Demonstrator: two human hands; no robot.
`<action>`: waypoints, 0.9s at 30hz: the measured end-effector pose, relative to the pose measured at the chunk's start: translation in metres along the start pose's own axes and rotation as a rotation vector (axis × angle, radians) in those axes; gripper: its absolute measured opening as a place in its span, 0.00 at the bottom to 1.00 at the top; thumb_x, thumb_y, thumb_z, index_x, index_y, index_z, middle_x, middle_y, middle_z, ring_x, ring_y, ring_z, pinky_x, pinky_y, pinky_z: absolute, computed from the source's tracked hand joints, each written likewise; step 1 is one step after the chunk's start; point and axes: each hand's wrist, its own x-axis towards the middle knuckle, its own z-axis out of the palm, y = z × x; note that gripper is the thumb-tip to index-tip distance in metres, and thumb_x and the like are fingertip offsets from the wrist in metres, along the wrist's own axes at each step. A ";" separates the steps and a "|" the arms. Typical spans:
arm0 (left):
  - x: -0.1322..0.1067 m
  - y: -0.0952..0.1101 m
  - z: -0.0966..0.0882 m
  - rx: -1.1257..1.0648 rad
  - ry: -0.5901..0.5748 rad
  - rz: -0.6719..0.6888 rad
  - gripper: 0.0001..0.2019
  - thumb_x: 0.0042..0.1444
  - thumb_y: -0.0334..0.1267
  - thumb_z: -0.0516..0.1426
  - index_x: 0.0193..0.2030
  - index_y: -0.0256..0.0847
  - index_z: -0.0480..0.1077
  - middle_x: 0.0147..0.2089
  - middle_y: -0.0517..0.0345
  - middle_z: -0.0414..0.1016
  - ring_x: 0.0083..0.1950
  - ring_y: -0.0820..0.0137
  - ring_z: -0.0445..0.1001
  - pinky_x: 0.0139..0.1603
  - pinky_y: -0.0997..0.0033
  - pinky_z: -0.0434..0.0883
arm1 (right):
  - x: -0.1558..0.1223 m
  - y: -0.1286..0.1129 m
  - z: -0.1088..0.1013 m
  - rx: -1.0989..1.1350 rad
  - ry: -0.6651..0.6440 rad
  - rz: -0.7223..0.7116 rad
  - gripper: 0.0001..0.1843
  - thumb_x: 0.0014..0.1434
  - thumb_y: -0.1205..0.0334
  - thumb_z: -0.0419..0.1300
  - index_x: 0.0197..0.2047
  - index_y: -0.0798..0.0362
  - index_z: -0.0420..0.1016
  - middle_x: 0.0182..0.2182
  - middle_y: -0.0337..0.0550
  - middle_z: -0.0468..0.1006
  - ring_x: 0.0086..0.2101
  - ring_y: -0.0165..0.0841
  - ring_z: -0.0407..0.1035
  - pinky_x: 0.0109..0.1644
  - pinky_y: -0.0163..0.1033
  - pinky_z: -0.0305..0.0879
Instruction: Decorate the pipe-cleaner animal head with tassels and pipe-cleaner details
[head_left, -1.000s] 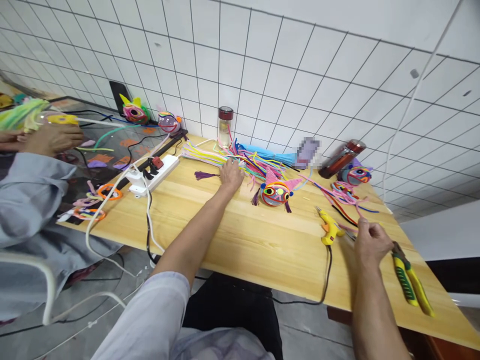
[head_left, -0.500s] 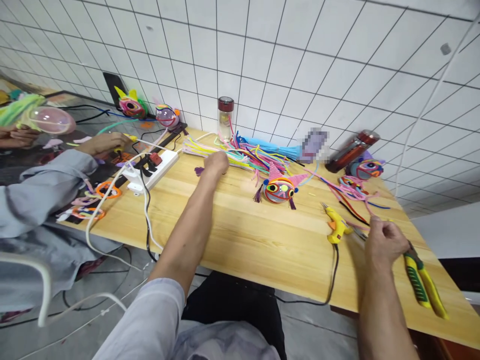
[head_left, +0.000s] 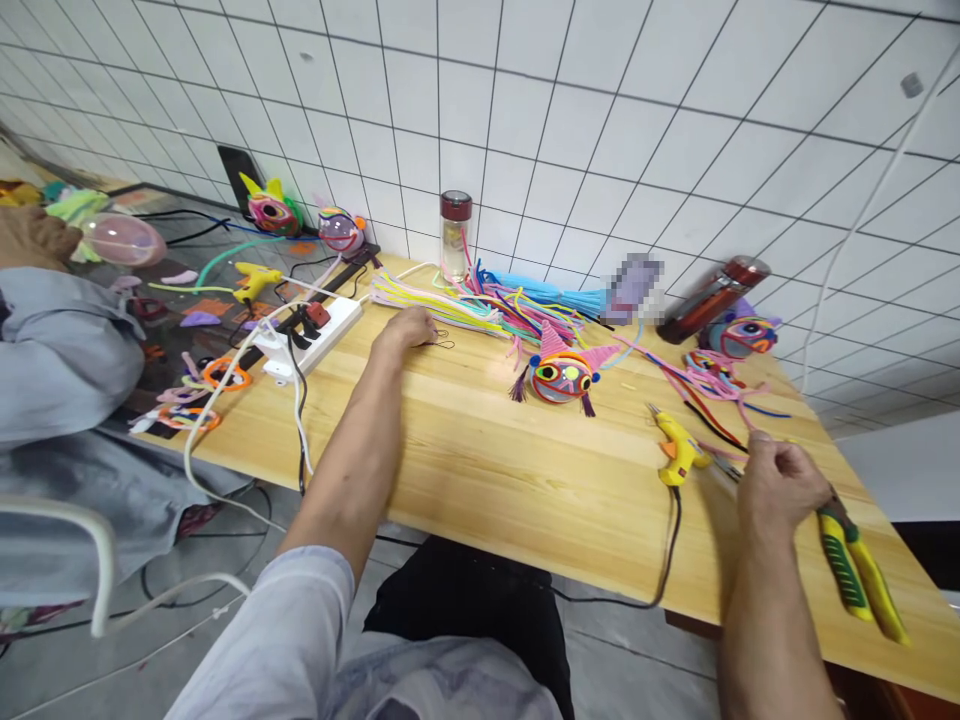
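My left hand (head_left: 405, 330) rests low over the table in front of the pipe cleaner bundle (head_left: 442, 305). Its fingers are closed over the place where a purple tassel lay, hiding it; a thin dark string loop (head_left: 444, 341) sticks out past the fingertips. My right hand (head_left: 780, 485) is pinched at the end of a pink pipe cleaner (head_left: 745, 412), beside the yellow glue gun (head_left: 679, 450). Between my hands sits a clear ball decorated as a cat face (head_left: 561, 377), with pink ears and purple tassels.
Green-yellow pliers (head_left: 855, 570) lie right of my right hand. A dark red flask (head_left: 712, 298) and another decorated ball (head_left: 739, 335) stand behind. A glass bottle (head_left: 455, 240) stands by the wall. Left are a white power strip (head_left: 319, 340), cables and a co-worker's sleeve (head_left: 60, 350).
My left hand has moved left and toward me, covering the purple tassel; the string loop now shows. My right hand stays put. The co-worker's hand has left the other glue gun.
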 end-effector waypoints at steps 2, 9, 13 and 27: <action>0.002 0.005 -0.012 0.079 -0.084 -0.009 0.18 0.41 0.32 0.73 0.14 0.45 0.69 0.14 0.59 0.64 0.28 0.60 0.73 0.41 0.62 0.72 | -0.001 -0.002 -0.001 0.016 -0.023 -0.018 0.15 0.58 0.56 0.64 0.22 0.46 0.67 0.19 0.33 0.62 0.24 0.34 0.58 0.33 0.46 0.57; 0.008 0.027 -0.035 0.224 -0.164 0.086 0.03 0.46 0.32 0.69 0.27 0.43 0.81 0.27 0.58 0.79 0.38 0.61 0.77 0.47 0.65 0.71 | -0.002 -0.008 -0.002 0.031 -0.033 -0.010 0.16 0.54 0.56 0.64 0.19 0.48 0.66 0.17 0.31 0.60 0.23 0.31 0.56 0.31 0.42 0.54; 0.006 0.028 -0.034 0.248 -0.167 0.101 0.02 0.46 0.32 0.70 0.28 0.43 0.83 0.29 0.56 0.82 0.41 0.59 0.78 0.50 0.64 0.71 | -0.002 -0.008 -0.002 0.043 -0.033 0.013 0.15 0.54 0.56 0.64 0.20 0.50 0.67 0.17 0.29 0.61 0.23 0.29 0.56 0.31 0.40 0.54; 0.009 0.021 -0.084 -0.109 0.033 0.056 0.05 0.53 0.38 0.68 0.32 0.38 0.82 0.25 0.58 0.79 0.28 0.69 0.74 0.32 0.73 0.71 | -0.003 -0.010 -0.001 0.002 -0.068 0.042 0.16 0.50 0.50 0.63 0.21 0.50 0.66 0.17 0.29 0.59 0.23 0.29 0.55 0.30 0.39 0.52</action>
